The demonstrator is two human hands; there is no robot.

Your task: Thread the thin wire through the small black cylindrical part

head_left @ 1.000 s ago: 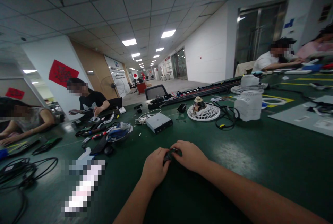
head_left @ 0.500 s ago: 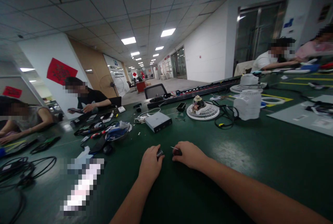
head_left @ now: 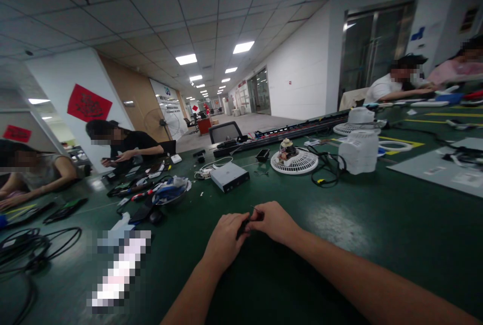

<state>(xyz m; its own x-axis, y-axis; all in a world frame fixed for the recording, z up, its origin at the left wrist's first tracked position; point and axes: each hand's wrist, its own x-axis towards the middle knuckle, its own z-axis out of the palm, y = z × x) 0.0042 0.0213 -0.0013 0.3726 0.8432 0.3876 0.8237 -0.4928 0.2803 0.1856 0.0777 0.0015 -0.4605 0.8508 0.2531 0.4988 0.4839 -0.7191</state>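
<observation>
Just above the green table, my left hand (head_left: 225, 240) is closed around a small dark part (head_left: 242, 227), mostly covered by its fingers. Against it, my right hand (head_left: 276, 221) pinches a thin, dark, metal-tipped piece (head_left: 255, 209); its kind is too small and hidden to tell. The fingertips of both hands meet or nearly meet at the dark part. Beyond them lies a silver box like an optical disc drive (head_left: 229, 176). Farther right is a round white fan grille (head_left: 294, 163) with a motor on it.
A white plastic housing (head_left: 357, 154) and a black cable (head_left: 326, 176) sit to the right. Tools and a blue cloth-like bundle (head_left: 171, 190) lie left, near black cables (head_left: 37, 249). A small black tray (head_left: 262, 155) stands behind. Several people work around the table.
My left hand has moved right and slightly up, closing the gap to my right hand. The dark part and the thin piece are now brought together. A co-worker at left has leaned lower.
</observation>
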